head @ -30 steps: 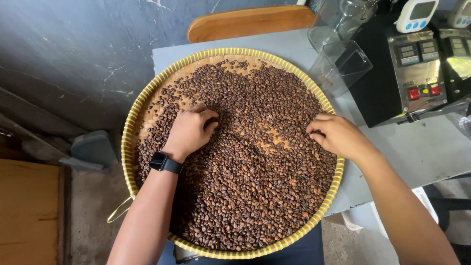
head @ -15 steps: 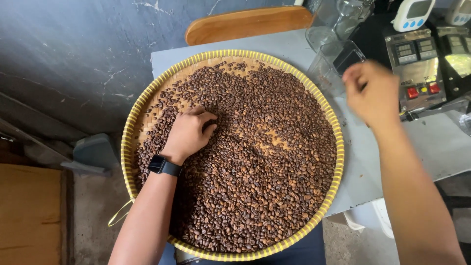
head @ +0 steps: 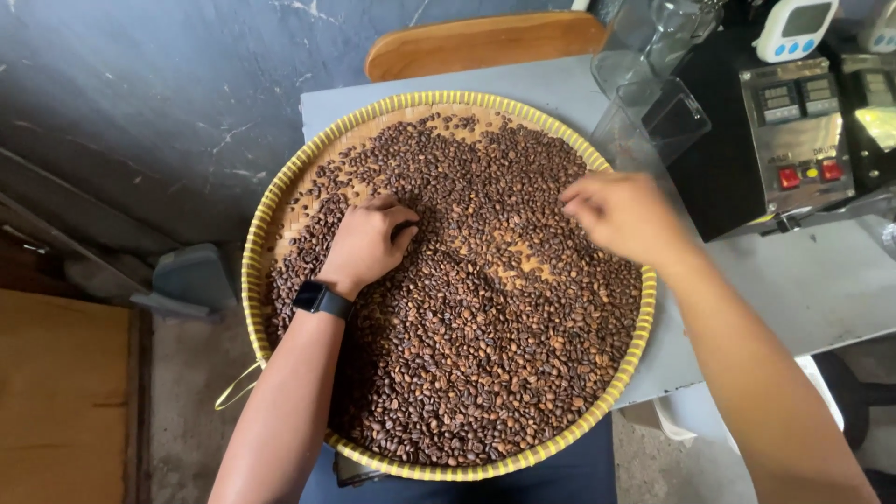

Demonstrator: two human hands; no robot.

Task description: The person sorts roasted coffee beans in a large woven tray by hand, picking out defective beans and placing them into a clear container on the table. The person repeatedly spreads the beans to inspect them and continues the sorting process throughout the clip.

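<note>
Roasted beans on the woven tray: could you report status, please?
Left hand resting in brown roasted beans. Right hand above round yellow-rimmed woven tray. Nothing obstructing.

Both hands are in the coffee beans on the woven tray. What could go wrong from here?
1. The round woven tray overhangs the small grey table toward the person; pressing its near edge could tip it.
2. The right hand works close to the clear plastic cups; a wide sweep might knock them.
3. The left hand could push coffee beans over the low rim.
</note>
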